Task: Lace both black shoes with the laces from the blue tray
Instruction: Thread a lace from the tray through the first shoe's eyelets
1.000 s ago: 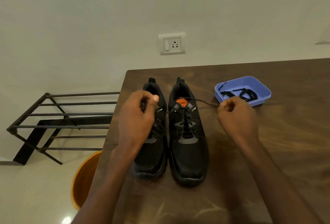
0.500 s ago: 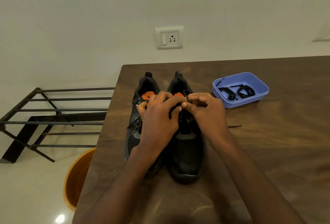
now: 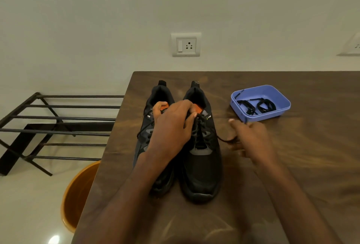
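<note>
right hand has swung out from the right shoe, blurred, pulling a lace end sideways; left hand still pinches the lace at the top eyelets. tightening pull, likely. spare lace remains in blue tray; left shoe partly hidden.

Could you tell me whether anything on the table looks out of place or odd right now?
Nothing stands out. The two black shoes stand upright side by side on the table, and the blue tray sits level with the spare lace inside it. No spill or damage shows.
</note>
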Available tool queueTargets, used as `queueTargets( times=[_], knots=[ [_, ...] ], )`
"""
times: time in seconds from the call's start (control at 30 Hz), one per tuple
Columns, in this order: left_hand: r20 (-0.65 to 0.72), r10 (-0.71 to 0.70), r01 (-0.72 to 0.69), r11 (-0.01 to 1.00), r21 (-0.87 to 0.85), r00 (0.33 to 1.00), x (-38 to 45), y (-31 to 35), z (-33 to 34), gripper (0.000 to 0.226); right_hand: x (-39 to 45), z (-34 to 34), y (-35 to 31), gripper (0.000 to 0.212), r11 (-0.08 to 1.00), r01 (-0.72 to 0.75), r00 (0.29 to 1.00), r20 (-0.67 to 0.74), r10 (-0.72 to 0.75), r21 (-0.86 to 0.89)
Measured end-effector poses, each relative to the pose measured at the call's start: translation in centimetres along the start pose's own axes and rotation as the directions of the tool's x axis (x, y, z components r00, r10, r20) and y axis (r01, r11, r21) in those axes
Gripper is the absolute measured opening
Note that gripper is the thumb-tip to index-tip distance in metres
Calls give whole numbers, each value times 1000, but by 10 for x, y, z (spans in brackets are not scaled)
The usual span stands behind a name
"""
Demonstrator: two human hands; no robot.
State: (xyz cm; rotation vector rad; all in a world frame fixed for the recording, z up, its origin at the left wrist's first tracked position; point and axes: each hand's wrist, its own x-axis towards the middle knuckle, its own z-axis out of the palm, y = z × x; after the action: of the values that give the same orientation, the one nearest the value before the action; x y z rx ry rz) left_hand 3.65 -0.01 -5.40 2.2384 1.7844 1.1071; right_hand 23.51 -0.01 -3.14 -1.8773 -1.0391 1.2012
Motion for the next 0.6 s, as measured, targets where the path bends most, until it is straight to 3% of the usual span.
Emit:
queueTargets(
  times=[0.03, 0.1, 0.17, 0.23, 0.3, 0.4, 0.5, 0.6],
  knots=[
    [7, 0, 0, 1000, 2, 1000, 0, -1, 0, 7, 1, 1, 4, 33, 978, 38, 999, -15, -42, -204],
    [25, 34, -35, 999, 24, 999, 2, -4, 0, 15, 0, 8, 7, 66, 814, 122, 979, -66, -193, -568],
    [31, 81, -82, 995, 53, 996, 4, -6, 0, 21, -7, 15, 3, 92, 663, 272, 902, -55, -428, -697],
    [1, 110, -110, 992, 66, 994, 4, -8, 1, 21, -8, 23, -2, 90, 564, 520, 774, 75, -628, -641],
    [-48, 108, -106, 993, 43, 993, 4, -8, 2, 19, -5, 32, -1, 79, 556, 695, 697, 238, -676, -455],
    [-82, 29, -32, 999, -37, 996, 5, -9, 3, 13, 1, 36, 6, 81, 623, 706, 708, 360, -608, -337],
    [-66, -14, 13, 1000, -25, 998, 6, -8, 5, 4, 5, 32, 6, 82, 652, 690, 723, 350, -596, -314],
    [10, 22, -22, 999, 40, 1000, 8, -10, 5, 11, 4, 32, 4, 79, 661, 687, 726, 312, -613, -300]
  ],
)
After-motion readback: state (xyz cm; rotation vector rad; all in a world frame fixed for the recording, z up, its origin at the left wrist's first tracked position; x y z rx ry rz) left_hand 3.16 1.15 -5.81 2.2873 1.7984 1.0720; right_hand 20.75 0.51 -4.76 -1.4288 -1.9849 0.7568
